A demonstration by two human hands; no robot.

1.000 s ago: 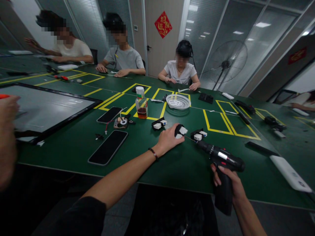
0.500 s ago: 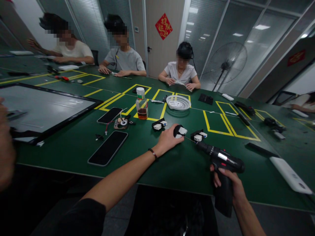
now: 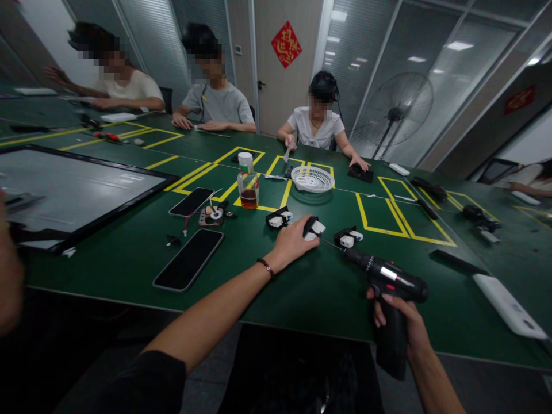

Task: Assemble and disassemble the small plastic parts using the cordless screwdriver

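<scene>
My left hand (image 3: 295,241) is closed round a small black-and-white part (image 3: 314,229) at the table's middle; its exact kind I cannot make out. My right hand (image 3: 405,319) grips the handle of a black cordless drill (image 3: 390,279), fingers wrapped below its body. The drill's long thin bit (image 3: 332,246) points left toward the part in my left hand; whether they touch is unclear. Two similar black-and-white parts lie close by, one (image 3: 279,218) left of the held part and one (image 3: 348,237) just behind the drill's chuck.
On the green table (image 3: 259,293), a phone (image 3: 190,260), a smaller phone (image 3: 192,202), a wired part (image 3: 213,214), a bottle (image 3: 249,184) and a white basket (image 3: 313,179) stand around. A white device (image 3: 509,305) lies at right, a framed panel (image 3: 86,190) at left. Several people (image 3: 317,123) sit around.
The held part has turned and shifted slightly left, and a gap from the drill bit's tip seems wider. Across the table, a person has reached one hand to a black item.
</scene>
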